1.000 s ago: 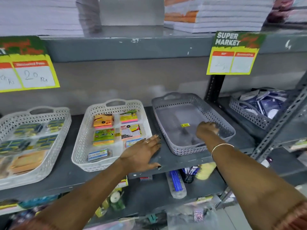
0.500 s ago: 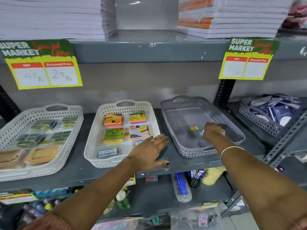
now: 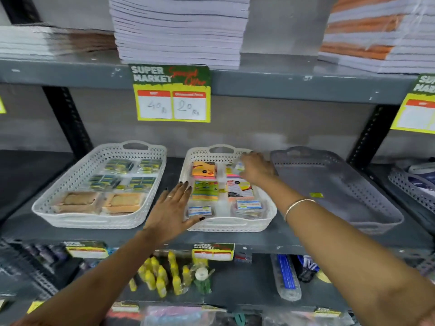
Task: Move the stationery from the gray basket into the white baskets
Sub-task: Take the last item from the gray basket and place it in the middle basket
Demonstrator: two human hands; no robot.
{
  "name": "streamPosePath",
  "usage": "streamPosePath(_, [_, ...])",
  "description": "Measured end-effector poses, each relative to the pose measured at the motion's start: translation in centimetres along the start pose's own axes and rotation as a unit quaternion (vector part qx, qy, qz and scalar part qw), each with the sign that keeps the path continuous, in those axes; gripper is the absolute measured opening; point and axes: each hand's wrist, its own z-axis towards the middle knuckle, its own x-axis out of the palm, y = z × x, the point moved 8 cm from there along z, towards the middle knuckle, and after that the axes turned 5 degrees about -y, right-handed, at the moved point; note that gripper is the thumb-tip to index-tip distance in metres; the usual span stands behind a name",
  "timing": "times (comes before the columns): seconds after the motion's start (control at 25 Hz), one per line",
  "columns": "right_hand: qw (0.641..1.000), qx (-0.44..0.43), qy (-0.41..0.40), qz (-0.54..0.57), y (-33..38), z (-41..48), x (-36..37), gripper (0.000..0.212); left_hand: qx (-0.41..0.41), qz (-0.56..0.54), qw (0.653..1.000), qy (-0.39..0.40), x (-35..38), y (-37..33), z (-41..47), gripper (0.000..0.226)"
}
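The gray basket (image 3: 367, 222) sits on the right of the shelf and holds only a small yellow sticker (image 3: 316, 195). Two white baskets stand left of it. The middle white basket (image 3: 219, 225) holds sticky-note pads and small labelled packs. The left white basket (image 3: 94, 221) holds dark packs and tan boxes. My right hand (image 3: 255, 169) hovers over the far right corner of the middle white basket, shut on a small pale stationery item (image 3: 239, 166), blurred. My left hand (image 3: 174, 208) lies flat with fingers spread on the middle basket's front left rim.
Price signs (image 3: 171, 92) hang from the upper shelf, which carries stacked paper reams (image 3: 181, 29). Another gray basket (image 3: 414, 184) with packets sits at the far right. The lower shelf holds yellow glue bottles (image 3: 162, 276), tape and a blue ruler pack (image 3: 286, 276). Black uprights flank the bay.
My right hand left the gray basket and moved left over the middle white basket with a small item. My left hand shifted to that basket's front left rim. The view panned left.
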Motion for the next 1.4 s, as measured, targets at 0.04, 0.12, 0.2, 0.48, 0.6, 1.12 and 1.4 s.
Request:
streamPosePath(0.04, [0.999, -0.047, 0.022, 0.016, 2.7, -0.3, 1.0, 0.049, -0.007, 0.0, 1.0, 0.003, 0.2, 0.6, -0.3, 0.124])
streamPosePath(0.12, [0.989, -0.12, 0.069, 0.05, 7.1, -1.5, 3.1, 0.049, -0.012, 0.002, 1.0, 0.006, 0.8, 1.2, -0.5, 0.124])
streamPosePath(0.2, [0.98, -0.162, 0.105, 0.051, 9.7, -2.7, 5.3, 0.051, -0.013, 0.0, 1.0, 0.006, 1.2, 1.3, -0.5, 0.125])
streamPosePath(0.48, [0.969, -0.18, 0.148, 0.082, 11.9, -4.2, 8.2, 0.054, -0.004, 0.015, 1.0, 0.009, 2.7, 2.0, -0.9, 0.104])
streamPosePath(0.6, [0.967, -0.176, 0.152, 0.101, 12.2, -4.3, 8.4, 0.05, 0.001, 0.022, 1.0, 0.01, 2.9, 2.1, -0.7, 0.101])
streamPosePath(1.12, [0.968, -0.054, 0.245, 0.015, 1.6, -3.3, 6.2, 0.071, 0.04, -0.084, 0.991, 0.095, 1.2, -1.1, 5.3, 0.062])
streamPosePath(1.4, [0.971, -0.071, 0.223, -0.041, -1.0, -5.2, 8.5, 0.073, 0.052, -0.019, 0.977, 0.206, 4.7, -1.7, 5.6, 0.048])
